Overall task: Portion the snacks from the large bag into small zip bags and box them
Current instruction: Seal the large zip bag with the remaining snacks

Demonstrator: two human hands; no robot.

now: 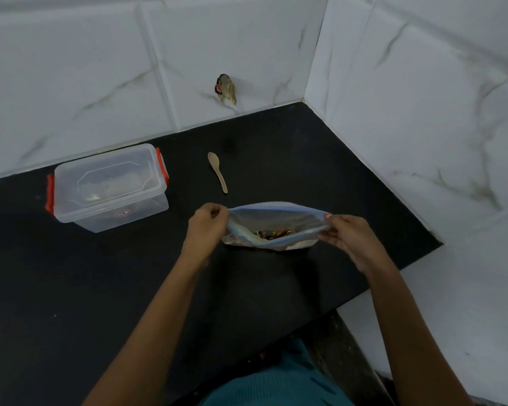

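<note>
Left hand (pixel 207 227) and right hand (pixel 345 234) each pinch the large bag (pixel 273 227) mouth wide; uneven pull risks tipping snacks (pixel 273 232) onto the surface (pixel 100 288).

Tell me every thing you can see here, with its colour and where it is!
zip bag: one, clear with blue zip, middle of counter, mouth open
snacks: small heap, brown and yellow, inside zip bag
spoon: one, pale wood, on counter behind bag
box: one, clear with red clips, lid on, counter's left
counter: one, black, under everything
wall tiles: many, white with grey veins, behind and right
wall scrap: one, brownish, on back wall, cannot tell what
left hand: one, pinches bag's left end
right hand: one, pinches bag's right end
teal clothing: bottom edge
</note>
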